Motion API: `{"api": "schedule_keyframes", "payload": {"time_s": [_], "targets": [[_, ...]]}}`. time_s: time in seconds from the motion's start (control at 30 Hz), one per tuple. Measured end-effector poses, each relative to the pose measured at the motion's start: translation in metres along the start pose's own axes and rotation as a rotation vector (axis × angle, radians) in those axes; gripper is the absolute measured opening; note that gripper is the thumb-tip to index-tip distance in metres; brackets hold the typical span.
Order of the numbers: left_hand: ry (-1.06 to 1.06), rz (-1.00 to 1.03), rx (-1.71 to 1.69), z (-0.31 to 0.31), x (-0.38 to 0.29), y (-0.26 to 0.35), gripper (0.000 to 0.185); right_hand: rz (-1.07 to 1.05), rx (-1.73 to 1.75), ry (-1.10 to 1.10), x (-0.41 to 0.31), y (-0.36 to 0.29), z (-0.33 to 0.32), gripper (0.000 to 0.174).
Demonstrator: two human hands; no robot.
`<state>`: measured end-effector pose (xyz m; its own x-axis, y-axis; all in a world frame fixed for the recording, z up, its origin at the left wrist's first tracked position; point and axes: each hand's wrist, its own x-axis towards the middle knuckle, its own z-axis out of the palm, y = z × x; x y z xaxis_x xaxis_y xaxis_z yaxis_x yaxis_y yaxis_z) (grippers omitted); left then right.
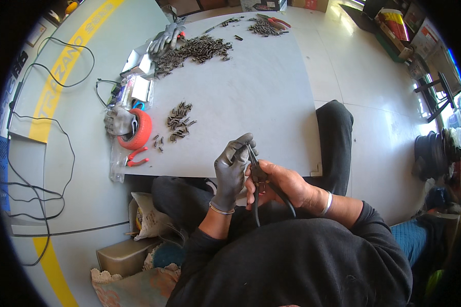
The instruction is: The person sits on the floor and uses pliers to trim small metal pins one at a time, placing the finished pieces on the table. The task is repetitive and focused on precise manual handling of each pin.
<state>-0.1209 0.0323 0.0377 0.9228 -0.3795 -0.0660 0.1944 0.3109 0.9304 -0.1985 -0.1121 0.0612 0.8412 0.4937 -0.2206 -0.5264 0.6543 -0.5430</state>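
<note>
My left hand, in a grey coated work glove, is raised at the table's near edge with its fingertips pinched at the pliers' tips. Whatever small piece it may hold there is too small to make out. My bare right hand grips black-handled long-nose pliers, their jaws pointing up to the gloved fingertips. On the grey tabletop, left of my hands, lies a small pile of short dark metal cylinders, with several loose ones beside it. A larger pile of such pieces lies farther back.
Red-handled pliers lie by a red rubber tyre and a grey glove at the left edge. Farther back are an open white box, more gloves and another red-handled pair of pliers on a pile of pieces.
</note>
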Motion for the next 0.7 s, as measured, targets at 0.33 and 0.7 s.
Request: {"api": "schedule_keyframes", "payload": {"time_s": [0.33,0.7], "targets": [[-0.030,0.021,0.080,-0.005,0.000,-0.005,0.028,0.027,0.064,0.127,0.000,-0.004,0.005,0.037],[-0.051,-0.021,0.098,-0.005,0.000,-0.012,0.029,0.017,0.035,0.139,-0.004,-0.007,-0.001,0.039]]}}
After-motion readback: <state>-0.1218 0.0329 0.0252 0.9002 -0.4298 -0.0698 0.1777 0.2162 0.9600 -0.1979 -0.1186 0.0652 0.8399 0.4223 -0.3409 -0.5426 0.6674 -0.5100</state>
